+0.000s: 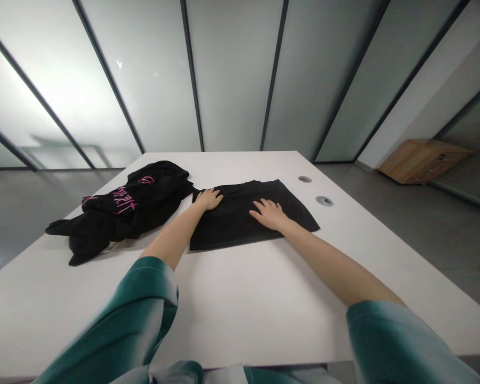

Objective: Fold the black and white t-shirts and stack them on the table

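A black cloth garment [240,216], perhaps a skirt, lies spread flat on the white table; its exact kind is hard to make out. My left hand [209,199] rests on its upper left part with the fingers stretched out. Near the middle of the cloth lies my right hand [270,214], palm down and fingers spread. Neither hand grips anything. To the left, a crumpled black garment with pink lettering [152,200] sits in a heap, its right edge close to the flat cloth's upper left corner.
The white table [232,298] stretches ahead toward frosted glass panels [232,74] with dark frames. Two round grommets [324,201] are set in the tabletop at the right. A wooden cabinet [422,160] stands on the grey floor beyond the table's right side.
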The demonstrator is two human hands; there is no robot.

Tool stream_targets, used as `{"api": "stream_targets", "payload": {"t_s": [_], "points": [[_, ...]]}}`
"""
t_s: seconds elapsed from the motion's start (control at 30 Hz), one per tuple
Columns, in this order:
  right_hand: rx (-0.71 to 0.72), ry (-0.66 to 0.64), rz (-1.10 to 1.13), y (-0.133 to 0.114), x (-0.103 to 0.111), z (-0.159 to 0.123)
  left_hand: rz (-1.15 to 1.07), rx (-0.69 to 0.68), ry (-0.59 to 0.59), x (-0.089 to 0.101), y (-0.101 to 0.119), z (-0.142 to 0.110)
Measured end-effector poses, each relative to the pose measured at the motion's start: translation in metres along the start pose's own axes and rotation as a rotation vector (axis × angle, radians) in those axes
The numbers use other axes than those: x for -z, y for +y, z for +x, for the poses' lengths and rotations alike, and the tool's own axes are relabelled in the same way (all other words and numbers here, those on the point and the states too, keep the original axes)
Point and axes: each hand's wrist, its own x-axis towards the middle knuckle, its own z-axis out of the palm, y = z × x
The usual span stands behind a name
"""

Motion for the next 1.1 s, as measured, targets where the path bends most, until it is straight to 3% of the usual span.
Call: {"api": "stream_targets", "payload": {"t_s": [0.13,0.23,0.33,0.43,0.53,0.67,0.8,0.9,1.0,1.1], "points": [[0.042,-0.067,-0.013,0.008,-0.012,0.0,0.032,0.16,-0.042,0.004,-0.002,-0.007],[0.157,0.004,-0.04,0.034,-0.011,0.012,0.083,0.221,-0.094,0.014,0.007,-0.016],[0.089,0.137,-0.092,0.054,-0.004,0.025,0.197,0.234,-0.063,0.022,0.021,-0.026],[-0.064,0.249,-0.112,0.059,0.001,0.031,0.266,-0.011,0.067,0.02,0.031,-0.035],[-0.126,0.259,-0.077,0.05,-0.003,0.03,0.203,-0.331,-0.028,0.011,0.035,-0.044],[-0.227,0.149,-0.008,0.042,-0.016,0.026,0.157,-0.381,-0.106,0.006,0.041,-0.062],[-0.134,0.105,0.069,0.05,-0.018,0.024,0.137,-0.394,-0.128,0.017,0.045,-0.08],[-0.165,0.152,0.094,0.058,-0.009,0.021,0.061,-0.277,-0.075,0.024,0.041,-0.08],[-0.37,0.134,0.087,0.06,0.002,0.014,0.049,0.0,0.025,0.02,0.033,-0.071],[-0.492,0.069,0.047,0.058,0.008,0.006,0.057,0.219,-0.037,0.007,0.031,-0.063]]}}
